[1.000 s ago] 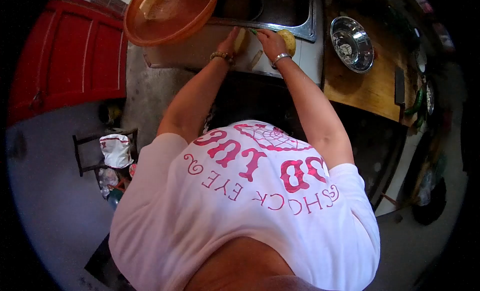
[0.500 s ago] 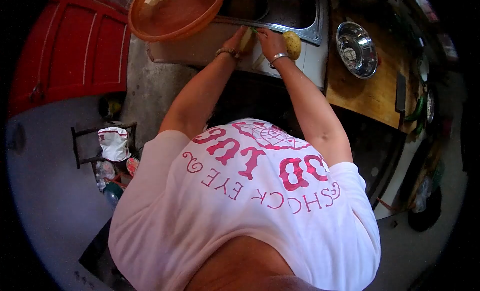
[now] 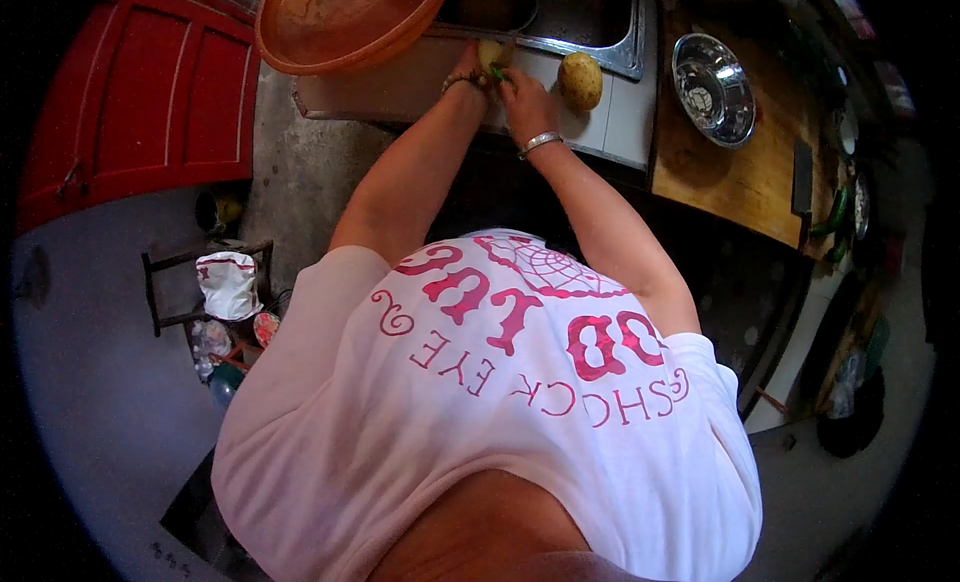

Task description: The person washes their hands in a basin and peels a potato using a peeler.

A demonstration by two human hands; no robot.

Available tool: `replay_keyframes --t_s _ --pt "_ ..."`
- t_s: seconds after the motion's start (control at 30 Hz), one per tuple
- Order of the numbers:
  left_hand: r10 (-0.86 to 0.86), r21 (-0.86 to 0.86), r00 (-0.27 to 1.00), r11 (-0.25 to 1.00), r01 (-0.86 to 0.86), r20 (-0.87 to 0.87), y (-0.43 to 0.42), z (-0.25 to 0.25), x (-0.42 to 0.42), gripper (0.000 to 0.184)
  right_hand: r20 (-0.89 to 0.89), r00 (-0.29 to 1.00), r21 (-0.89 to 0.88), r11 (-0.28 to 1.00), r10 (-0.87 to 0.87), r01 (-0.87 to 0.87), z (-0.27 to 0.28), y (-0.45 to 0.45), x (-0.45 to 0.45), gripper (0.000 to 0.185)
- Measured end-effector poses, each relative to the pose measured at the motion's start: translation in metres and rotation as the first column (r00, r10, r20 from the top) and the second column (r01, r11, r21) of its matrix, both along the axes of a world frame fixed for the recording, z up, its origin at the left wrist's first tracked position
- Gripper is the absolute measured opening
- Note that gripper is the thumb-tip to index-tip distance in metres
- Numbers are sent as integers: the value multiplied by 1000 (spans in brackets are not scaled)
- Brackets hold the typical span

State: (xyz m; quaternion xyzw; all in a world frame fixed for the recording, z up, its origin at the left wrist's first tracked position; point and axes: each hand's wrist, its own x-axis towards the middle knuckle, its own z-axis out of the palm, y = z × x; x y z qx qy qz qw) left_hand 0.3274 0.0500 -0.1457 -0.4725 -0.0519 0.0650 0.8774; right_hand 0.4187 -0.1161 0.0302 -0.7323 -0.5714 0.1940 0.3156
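At the front edge of the sink counter, my left hand [image 3: 468, 66] is closed around a pale, peeled-looking potato [image 3: 490, 54]. My right hand [image 3: 527, 102] is beside it, fingers closed on a small green-handled tool [image 3: 497, 73] held against or very near the potato. The tool's working end is too small to make out. An unpeeled yellow potato [image 3: 580, 81] lies on the white tiles just right of my right hand, apart from it.
A large orange basin [image 3: 350, 64] stands at the counter's left, beside the metal sink [image 3: 625, 62]. Right of it, a shiny steel bowl [image 3: 714, 90] rests on a wooden surface [image 3: 700, 187]. A red cupboard door [image 3: 140, 92] is far left, and a dark-framed stool [image 3: 150, 292] stands on the floor.
Both hands have shifted slightly left, with my right hand turned and lower toward me, away from the unpeeled potato, which now shows fully. The held potato has tilted and moved upward.
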Motion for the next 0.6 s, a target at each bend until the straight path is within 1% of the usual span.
replay_keyframes --t_s 0.03,0.07,0.1,0.13,0.17,0.23,0.27,0.3,0.33,0.37,0.4,0.43,0.47,0.5,0.53,0.57,0.6 --pt "-63 -215 902 962 169 427 0 2 -3 50 -1 1000 -2 1000 -2 2 -2 -2 -1 25" --pt "328 -811 892 581 69 311 -22 57 -3 48 0 1000 1 1000 -2 2 -4 -5 -2 25" --pt "438 -966 887 257 33 146 -28 69 2 47 2 1000 6 1000 -2 2 -6 -7 -3 26" --pt "536 -994 843 -107 23 -38 -33 80 7 45 1 1000 5 1000 -4 4 -7 -10 -5 26" --pt "579 -972 810 -229 56 -90 -36 86 9 48 -9 1000 -15 1000 3 -4 -9 -14 -7 25" --pt "713 -910 697 -336 243 -77 -39 100 15 53 -18 1000 -36 999 6 -7 -11 -22 -7 25" --pt "858 -755 496 -412 510 -133 -43 107 16 56 -62 998 -17 1000 1 -2 -14 -24 -7 26" --pt "943 -298 131 -225 928 -305 -48 113 18 59 -106 994 3 1000 -2 2 -18 -26 -7 28" --pt "897 9 -122 139 990 -425 -53 120 18 63 -107 994 7 1000 -5 6 -28 -23 -6 28" --pt "864 79 -225 290 954 -450 -59 129 17 66 -344 929 -82 990 -134 113 -44 -16 -1 29" --pt "842 130 -291 386 913 -454 -66 137 17 69 -545 794 -192 962 -268 193 -47 -13 4 31" --pt "835 149 -315 419 896 -450 -71 146 16 73 -543 795 -192 962 -270 196 -49 -13 13 31" --pt "829 156 -341 446 881 -443 -75 153 14 76 -701 608 -282 928 -374 245 -40 -14 19 32" --pt "826 155 -351 455 877 -442 -79 161 12 80 -806 375 -379 886 -458 269 -28 -14 20 33" --pt "822 156 -354 462 873 -446 -82 168 11 84 -835 338 -357 895 -434 268 -16 -12 20 17" --pt "809 167 -354 474 864 -469 -84 172 10 87 -836 334 -358 894 -435 267 -12 -10 21 17" --pt "784 200 -337 496 845 -521 -84 171 7 90 -804 421 -351 907 -420 234 -11 -8 24 19"
